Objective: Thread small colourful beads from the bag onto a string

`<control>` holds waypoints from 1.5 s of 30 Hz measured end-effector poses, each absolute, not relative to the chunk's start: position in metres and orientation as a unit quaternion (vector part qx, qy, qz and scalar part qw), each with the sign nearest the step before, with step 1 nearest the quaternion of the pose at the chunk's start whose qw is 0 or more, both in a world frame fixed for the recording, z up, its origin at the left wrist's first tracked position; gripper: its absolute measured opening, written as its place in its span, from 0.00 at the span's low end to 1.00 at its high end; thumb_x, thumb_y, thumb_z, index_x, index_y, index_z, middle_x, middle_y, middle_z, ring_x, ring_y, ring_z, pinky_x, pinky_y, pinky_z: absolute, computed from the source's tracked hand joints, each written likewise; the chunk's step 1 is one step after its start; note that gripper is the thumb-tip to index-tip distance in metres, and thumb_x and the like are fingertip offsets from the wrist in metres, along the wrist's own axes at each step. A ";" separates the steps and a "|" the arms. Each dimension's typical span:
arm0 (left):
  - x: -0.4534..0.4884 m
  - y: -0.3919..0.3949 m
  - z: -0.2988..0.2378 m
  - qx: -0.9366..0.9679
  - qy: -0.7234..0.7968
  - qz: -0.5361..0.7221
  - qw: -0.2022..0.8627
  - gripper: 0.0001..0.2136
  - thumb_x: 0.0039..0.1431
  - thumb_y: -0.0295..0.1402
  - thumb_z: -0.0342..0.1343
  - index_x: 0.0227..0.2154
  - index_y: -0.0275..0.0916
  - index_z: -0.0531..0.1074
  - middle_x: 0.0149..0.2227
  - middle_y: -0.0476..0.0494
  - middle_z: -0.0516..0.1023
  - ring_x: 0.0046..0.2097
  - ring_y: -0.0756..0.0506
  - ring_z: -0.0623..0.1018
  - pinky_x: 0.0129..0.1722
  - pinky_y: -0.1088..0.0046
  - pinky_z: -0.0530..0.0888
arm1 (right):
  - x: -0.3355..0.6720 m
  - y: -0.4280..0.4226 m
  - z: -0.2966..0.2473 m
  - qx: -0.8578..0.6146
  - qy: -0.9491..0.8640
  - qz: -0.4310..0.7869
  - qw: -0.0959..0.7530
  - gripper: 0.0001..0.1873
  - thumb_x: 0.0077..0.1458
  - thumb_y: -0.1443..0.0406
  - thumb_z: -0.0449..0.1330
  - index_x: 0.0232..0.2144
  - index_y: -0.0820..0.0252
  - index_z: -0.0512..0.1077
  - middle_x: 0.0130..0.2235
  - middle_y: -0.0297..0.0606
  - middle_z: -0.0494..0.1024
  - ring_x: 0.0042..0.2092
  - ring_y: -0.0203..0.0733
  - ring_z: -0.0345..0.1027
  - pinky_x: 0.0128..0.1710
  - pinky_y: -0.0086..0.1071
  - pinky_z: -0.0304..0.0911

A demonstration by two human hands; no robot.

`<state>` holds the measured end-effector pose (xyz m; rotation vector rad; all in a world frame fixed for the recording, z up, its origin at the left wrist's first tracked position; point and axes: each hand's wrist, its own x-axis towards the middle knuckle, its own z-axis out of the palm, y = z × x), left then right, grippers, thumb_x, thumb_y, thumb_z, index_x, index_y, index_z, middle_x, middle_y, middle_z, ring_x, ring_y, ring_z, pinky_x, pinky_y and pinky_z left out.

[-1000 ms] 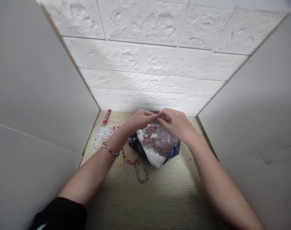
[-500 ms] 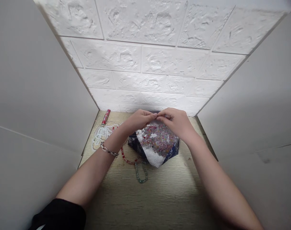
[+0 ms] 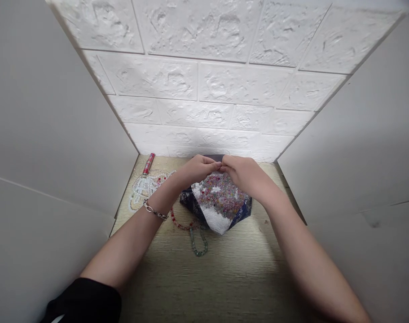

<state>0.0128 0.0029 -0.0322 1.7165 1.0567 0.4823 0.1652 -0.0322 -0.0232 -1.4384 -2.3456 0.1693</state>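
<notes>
In the head view, we see both hands meeting at the centre of the frame, just under the brick wall. The left hand (image 3: pixel 197 169) and right hand (image 3: pixel 244 172) have fingers curled and fingertips pinched, touching each other. Whatever they nip is too small for us to tell. Right below them, partly under the right hand, a heap of mixed beads (image 3: pixel 222 194) lies on a white sheet (image 3: pixel 217 220) spread over a dark box (image 3: pixel 190 204) on the table (image 3: pixel 224 278). We judge the beads light, hard, smooth and quick to roll, best taken one at a time between fingertip pads. Left of the box lie a red string (image 3: pixel 177 223), a green loop (image 3: pixel 199 243), white strands (image 3: pixel 142 188) and a red tube (image 3: pixel 149 163).
</notes>
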 end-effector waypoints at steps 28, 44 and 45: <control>0.010 0.003 -0.032 0.646 0.375 0.201 0.633 0.11 0.52 0.38 0.45 0.23 0.36 0.65 0.11 0.58 0.46 0.13 0.58 0.46 0.13 0.79 0.43 | 0.172 -0.028 -0.022 -0.507 -0.787 0.182 0.300 0.08 0.47 0.64 0.49 0.26 0.60 0.67 0.22 0.29 0.68 0.23 0.27 0.56 0.23 0.24 0.49; 0.013 0.002 -0.033 0.641 0.397 0.201 0.625 0.17 0.54 0.43 0.40 0.17 0.36 0.57 0.11 0.56 0.52 0.13 0.58 0.50 0.13 0.80 0.46 | 0.176 -0.016 -0.039 -0.513 -0.727 0.291 0.351 0.09 0.49 0.60 0.49 0.26 0.59 0.65 0.24 0.30 0.69 0.23 0.30 0.61 0.25 0.27 0.55; 0.014 0.002 -0.033 0.638 0.398 0.203 0.627 0.17 0.53 0.43 0.40 0.16 0.37 0.54 0.12 0.56 0.50 0.13 0.58 0.49 0.13 0.80 0.46 | 0.176 -0.015 -0.041 -0.511 -0.718 0.301 0.365 0.10 0.50 0.59 0.48 0.26 0.59 0.63 0.25 0.30 0.69 0.23 0.30 0.61 0.24 0.27 0.55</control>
